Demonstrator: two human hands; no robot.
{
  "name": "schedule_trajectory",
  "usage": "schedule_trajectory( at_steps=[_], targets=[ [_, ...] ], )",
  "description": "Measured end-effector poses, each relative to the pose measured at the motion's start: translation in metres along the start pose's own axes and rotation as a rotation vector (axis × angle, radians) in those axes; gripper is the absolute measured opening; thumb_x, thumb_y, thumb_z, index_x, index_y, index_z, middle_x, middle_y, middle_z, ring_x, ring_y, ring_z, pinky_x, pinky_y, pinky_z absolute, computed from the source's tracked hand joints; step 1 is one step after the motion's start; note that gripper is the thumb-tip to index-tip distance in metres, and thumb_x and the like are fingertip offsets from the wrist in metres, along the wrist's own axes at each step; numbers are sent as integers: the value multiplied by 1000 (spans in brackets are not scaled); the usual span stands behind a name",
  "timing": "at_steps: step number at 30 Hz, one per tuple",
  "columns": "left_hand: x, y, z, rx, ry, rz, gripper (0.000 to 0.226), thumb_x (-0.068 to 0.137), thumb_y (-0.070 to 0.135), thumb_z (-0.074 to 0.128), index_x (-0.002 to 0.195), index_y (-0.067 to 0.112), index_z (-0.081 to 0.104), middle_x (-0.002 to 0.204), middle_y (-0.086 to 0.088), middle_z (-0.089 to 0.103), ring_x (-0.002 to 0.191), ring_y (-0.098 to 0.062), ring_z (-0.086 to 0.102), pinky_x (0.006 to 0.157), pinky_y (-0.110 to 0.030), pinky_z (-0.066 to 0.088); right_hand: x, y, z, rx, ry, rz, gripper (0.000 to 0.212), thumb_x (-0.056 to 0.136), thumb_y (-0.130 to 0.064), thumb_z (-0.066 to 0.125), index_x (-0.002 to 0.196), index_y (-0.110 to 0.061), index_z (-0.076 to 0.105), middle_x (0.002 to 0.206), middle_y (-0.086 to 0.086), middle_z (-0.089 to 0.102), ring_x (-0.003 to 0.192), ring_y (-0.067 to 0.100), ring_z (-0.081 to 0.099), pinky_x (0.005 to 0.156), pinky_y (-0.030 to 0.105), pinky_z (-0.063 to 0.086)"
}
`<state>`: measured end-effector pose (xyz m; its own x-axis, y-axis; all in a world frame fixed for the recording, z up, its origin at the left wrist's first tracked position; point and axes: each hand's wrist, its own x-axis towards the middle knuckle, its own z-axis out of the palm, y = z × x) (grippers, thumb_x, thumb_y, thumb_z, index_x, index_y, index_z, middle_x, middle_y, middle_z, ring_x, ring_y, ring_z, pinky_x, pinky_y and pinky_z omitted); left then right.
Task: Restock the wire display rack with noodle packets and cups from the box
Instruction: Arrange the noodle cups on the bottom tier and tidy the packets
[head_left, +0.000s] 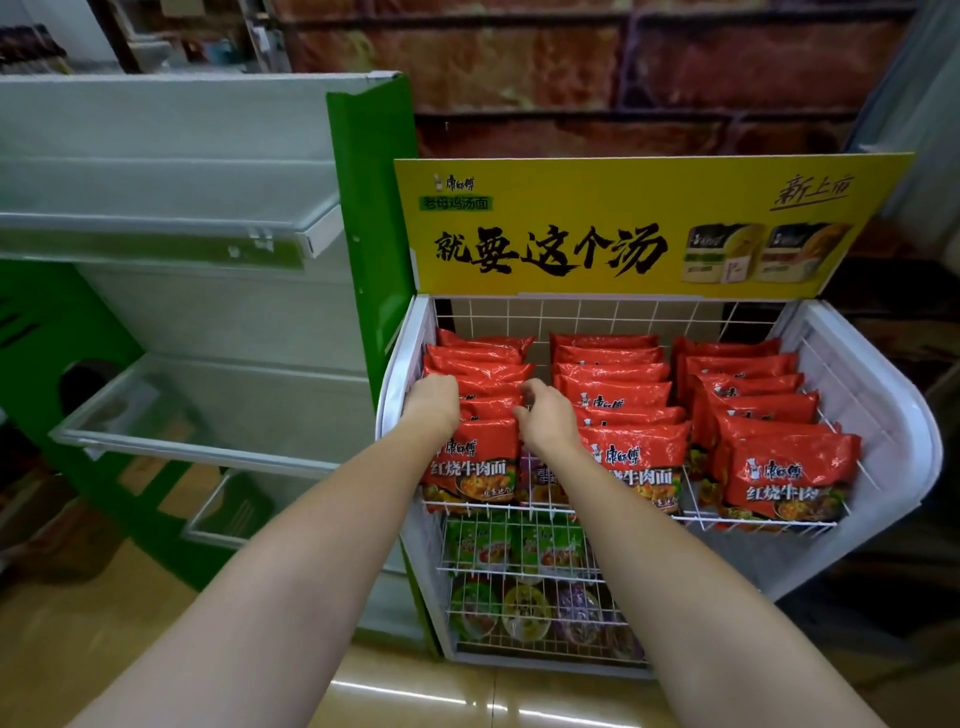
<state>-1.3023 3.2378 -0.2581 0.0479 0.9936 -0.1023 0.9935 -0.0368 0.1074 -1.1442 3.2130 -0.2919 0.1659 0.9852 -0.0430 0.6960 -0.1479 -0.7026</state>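
Both hands' fingertips vanish among red 红烧牛肉面 noodle packets (470, 410): left hand (432, 400) and right hand (545, 415) curl onto them; grip unclear.

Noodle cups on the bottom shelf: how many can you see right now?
3, side by side behind the wire front: a green cup at left, a yellow cup in the middle, a purple cup at right. The right forearm may hide more.

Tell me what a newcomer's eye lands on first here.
The yellow sign over the wire rack, then three rows of red noodle packets on its top shelf. Both hands, left hand and right hand, reach into the leftmost row.
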Motion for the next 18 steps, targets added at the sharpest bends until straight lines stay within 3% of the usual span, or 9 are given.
schedule_trajectory(
  at_steps=[5,7,9,11,14,18],
  targets=[
    [15,1,1,51,19,23,21,98,3,47,109,7,64,115,-14,67,104,-33,66,87,-40,54,18,10,-5,-93,-19,-13,5,99,-16,59,102,-19,61,100,4,67,88,22,64,80,42,58],
    [20,3,0,69,41,6,24,97,-1,47,112,5,64,117,-16,67,107,-35,66,88,-41,53,22,14,-7,-153,-11,-26,14,98,-7,52,92,-18,58,94,5,67,84,22,63,75,38,56],
    [25,4,-1,85,32,-10,27,96,-3,45,115,3,64,120,-17,65,109,-35,65,89,-42,53,26,13,-7,-213,-28,-56,14,97,-5,49,94,-16,58,96,7,67,86,25,64,77,41,56],
    [34,2,0,46,29,-22,30,97,-4,42,117,1,64,122,-19,65,111,-37,64,91,-43,52,33,11,-9,-247,-66,-80,9,97,-17,55,106,-16,58,107,7,63,95,28,63,84,44,56],
    [48,-2,0,-4,69,-25,35,96,-3,42,127,1,56,132,-22,56,113,-38,63,97,-44,51,45,6,-15,-229,-93,-80,35,97,-38,61,124,-19,51,119,5,52,106,27,58,91,45,52],
    [53,1,5,49,45,-40,39,96,-4,46,133,3,51,149,-21,36,110,-37,63,93,-43,54,59,3,-10,-212,-56,-80,23,99,-30,61,120,-20,60,118,4,65,105,27,64,88,45,56]
  ],
)
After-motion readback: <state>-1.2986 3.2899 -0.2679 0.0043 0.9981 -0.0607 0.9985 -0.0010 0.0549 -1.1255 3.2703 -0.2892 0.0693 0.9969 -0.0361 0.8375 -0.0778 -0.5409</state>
